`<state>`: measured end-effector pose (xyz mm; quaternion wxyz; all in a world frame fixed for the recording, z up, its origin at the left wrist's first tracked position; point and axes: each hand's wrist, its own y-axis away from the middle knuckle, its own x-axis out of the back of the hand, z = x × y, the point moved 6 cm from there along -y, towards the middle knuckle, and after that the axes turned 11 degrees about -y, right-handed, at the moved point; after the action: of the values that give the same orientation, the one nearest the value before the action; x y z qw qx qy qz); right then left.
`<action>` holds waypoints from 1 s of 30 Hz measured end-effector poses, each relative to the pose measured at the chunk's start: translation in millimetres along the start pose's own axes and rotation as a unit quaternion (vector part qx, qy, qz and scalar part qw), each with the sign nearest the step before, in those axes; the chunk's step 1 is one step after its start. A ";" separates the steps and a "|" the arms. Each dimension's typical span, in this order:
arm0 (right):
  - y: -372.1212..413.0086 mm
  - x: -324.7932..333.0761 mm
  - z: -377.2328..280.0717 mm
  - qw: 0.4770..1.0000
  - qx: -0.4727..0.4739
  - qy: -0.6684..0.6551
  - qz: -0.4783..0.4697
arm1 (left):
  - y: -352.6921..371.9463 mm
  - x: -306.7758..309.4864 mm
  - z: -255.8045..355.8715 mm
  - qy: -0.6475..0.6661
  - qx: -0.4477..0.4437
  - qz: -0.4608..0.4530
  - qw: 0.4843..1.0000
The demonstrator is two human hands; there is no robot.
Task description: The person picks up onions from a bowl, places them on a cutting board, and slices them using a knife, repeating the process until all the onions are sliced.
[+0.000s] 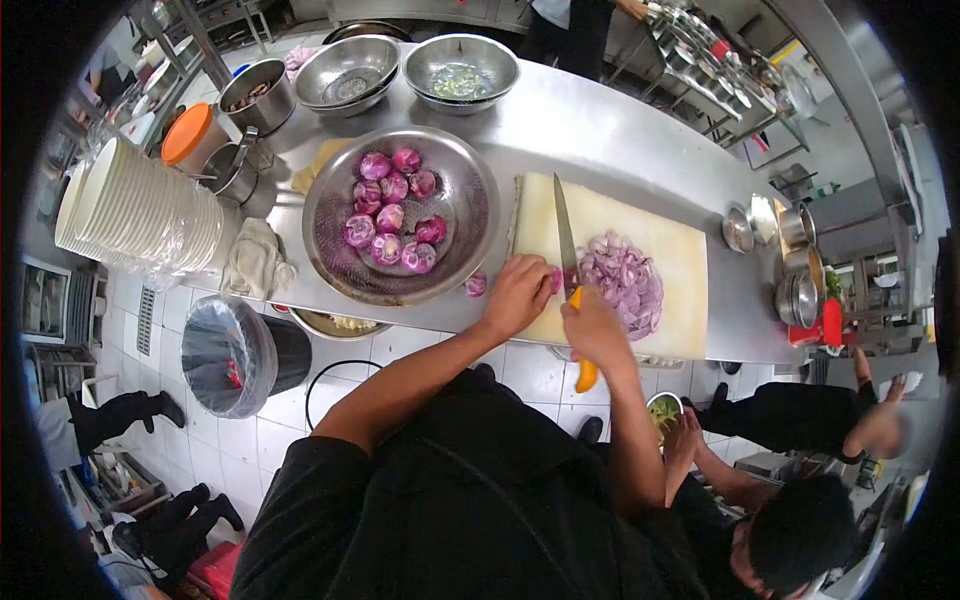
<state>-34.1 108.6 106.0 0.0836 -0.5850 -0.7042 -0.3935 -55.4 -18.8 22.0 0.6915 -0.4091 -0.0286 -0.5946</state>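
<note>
My right hand [597,325] is closed around the yellow handle of a kitchen knife [566,230], its blade pointing away from me over a white cutting board [620,200]. Just left of the blade, my left hand [522,293] presses a piece of red onion [556,281] against the board, fingers bent over it. A pile of sliced red onion [622,280] lies right of the knife. Beside the board's left edge sits a peeled red onion [476,285]. Several more peeled onions [390,217] rest in a large metal colander bowl [470,230] on the left.
Two metal bowls [460,70] [348,72] stand at the back of the steel table [610,120]. Stacked white containers [150,215] and a cloth [255,258] are at the left. Below is a lined bin [228,355]. A co-worker [800,530] holds a small bowl [664,412] close on my right.
</note>
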 end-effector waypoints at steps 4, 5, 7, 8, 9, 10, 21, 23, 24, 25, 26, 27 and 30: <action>-34.0 -27.7 42.7 0.984 0.142 0.072 0.079 | -1.7 -1.0 -0.4 -0.005 0.001 0.003 1.000; -30.3 -18.0 34.6 0.997 0.070 0.029 0.035 | -0.3 0.0 -0.5 -0.007 0.003 0.003 1.000; -9.8 -0.8 6.8 1.000 -0.013 -0.016 -0.016 | 0.3 -1.6 -1.6 0.004 -0.003 0.011 1.000; -0.1 6.4 -7.5 0.999 -0.022 -0.018 -0.026 | 0.3 -2.4 -2.6 0.008 -0.005 0.016 1.000; 6.5 7.2 -11.0 0.998 -0.036 -0.022 -0.036 | 2.6 -2.2 -1.9 0.007 -0.006 0.013 1.000; -7.1 -1.6 6.7 1.000 0.014 0.006 0.000 | 0.3 -1.4 -1.4 0.005 -0.008 0.013 1.000; -11.7 -20.2 17.7 0.999 0.042 0.010 0.009 | 0.3 -1.4 -1.3 0.001 -0.001 0.010 1.000; -28.5 -31.1 45.4 0.984 0.143 0.078 0.076 | -0.8 1.0 -0.5 0.008 0.006 0.018 1.000; -26.0 -29.1 32.9 0.968 0.197 0.112 0.107 | -2.7 2.4 -0.6 0.007 0.003 0.023 1.000; -27.1 -25.6 36.1 0.985 0.141 0.077 0.067 | -0.9 4.1 1.1 0.006 0.001 0.023 1.000; -27.1 -21.9 38.9 0.995 0.082 0.045 0.032 | -1.1 5.2 2.6 0.007 -0.003 0.023 1.000; -13.2 -8.5 12.3 0.998 0.050 0.027 0.008 | -4.8 3.1 0.2 0.005 -0.009 0.023 1.000; 0.9 0.4 -7.7 1.000 0.004 0.003 -0.023 | 0.3 -1.3 -2.6 0.008 -0.015 0.017 1.000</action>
<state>-36.0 103.9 111.8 0.0792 -0.5669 -0.7189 -0.3944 -56.7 -19.3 19.4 0.6953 -0.4152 -0.0073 -0.5866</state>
